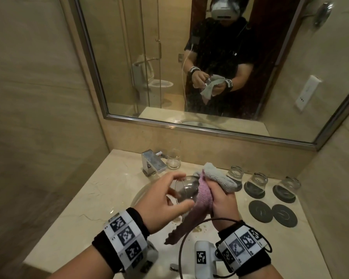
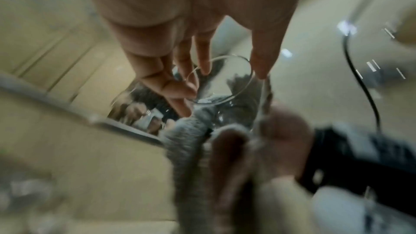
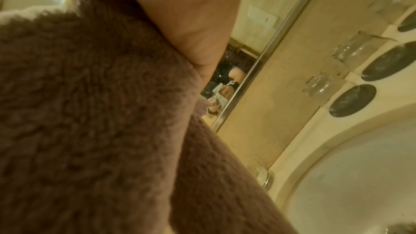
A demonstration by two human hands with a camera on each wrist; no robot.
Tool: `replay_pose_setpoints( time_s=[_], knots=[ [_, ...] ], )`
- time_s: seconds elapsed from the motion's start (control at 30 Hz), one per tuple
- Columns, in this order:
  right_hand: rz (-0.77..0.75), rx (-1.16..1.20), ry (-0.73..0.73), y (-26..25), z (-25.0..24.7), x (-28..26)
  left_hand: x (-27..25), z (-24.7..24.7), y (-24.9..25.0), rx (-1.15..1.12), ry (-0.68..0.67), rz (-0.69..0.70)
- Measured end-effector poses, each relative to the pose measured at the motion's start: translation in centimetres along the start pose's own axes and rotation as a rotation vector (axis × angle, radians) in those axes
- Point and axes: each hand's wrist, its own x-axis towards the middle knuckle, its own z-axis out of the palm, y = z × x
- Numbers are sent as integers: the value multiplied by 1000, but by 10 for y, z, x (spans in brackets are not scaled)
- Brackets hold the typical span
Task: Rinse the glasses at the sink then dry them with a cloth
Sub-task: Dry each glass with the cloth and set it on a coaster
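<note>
My left hand (image 1: pixel 179 190) holds a clear glass (image 1: pixel 186 187) on its side above the sink (image 1: pixel 138 195), fingers and thumb curled round its rim. In the left wrist view the left hand (image 2: pixel 231 71) pinches the rim of the glass (image 2: pixel 225 95). My right hand (image 1: pixel 220 195) grips a pink and grey cloth (image 1: pixel 205 198) bunched against the glass's base end, with a tail hanging down. The cloth (image 3: pixel 90 113) fills most of the right wrist view. An upright glass (image 1: pixel 173 159) stands by the faucet (image 1: pixel 152 162).
Three glasses stand upside down on dark coasters at the right: one (image 1: pixel 235 174), another (image 1: pixel 259 181) and a third (image 1: pixel 288 187). Two bare coasters (image 1: pixel 260 211) (image 1: pixel 284 215) lie nearer me. A framed mirror (image 1: pixel 189 121) rises behind the marble counter (image 1: pixel 101 190), with walls on both sides.
</note>
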Motion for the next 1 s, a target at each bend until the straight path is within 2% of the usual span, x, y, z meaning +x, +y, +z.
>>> replay_pose_setpoints(
  time_s=[0.07,0.1,0.17,0.27,0.3,0.33,0.37,0.47,0.5,0.53,0.67,0.7,0.73,0.77,0.87,0.9,0.93,1.0],
  knots=[
    [33,27,2,0,0,2,0,-3,-1,247,-29,154],
    [19,17,26,-1,0,3,1,-3,-1,233,-29,140],
    [-63,-19,56,-1,2,4,4,-3,-4,8,3,-23],
    [-117,-28,62,-3,6,2,10,2,0,-431,-16,-349],
    [-123,-30,63,-3,6,2,12,4,2,-509,-20,-397],
    [-121,-33,61,-2,7,2,11,5,5,-507,-5,-380],
    [-109,-36,56,-2,8,2,9,5,7,-402,15,-291],
    [-9,36,54,-2,7,6,5,0,4,180,2,77],
    [23,69,68,-3,7,7,5,-1,3,225,-6,114],
    [22,77,85,-4,7,7,5,-2,2,156,-8,69],
    [-128,-35,79,-7,9,5,12,-2,7,-446,-2,-331],
    [-143,-52,70,-5,9,5,14,0,8,-484,1,-354],
    [-139,-61,66,-6,9,5,12,1,9,-443,17,-318],
    [-125,-58,69,-5,8,6,9,2,10,-316,32,-217],
    [-59,-10,119,-3,6,10,4,0,4,200,12,155],
    [-43,24,130,-2,5,11,3,1,1,227,3,182],
    [-42,26,132,-4,5,10,4,2,0,156,3,128],
    [-89,-11,103,-4,5,7,6,3,2,-158,5,-100]
  ],
)
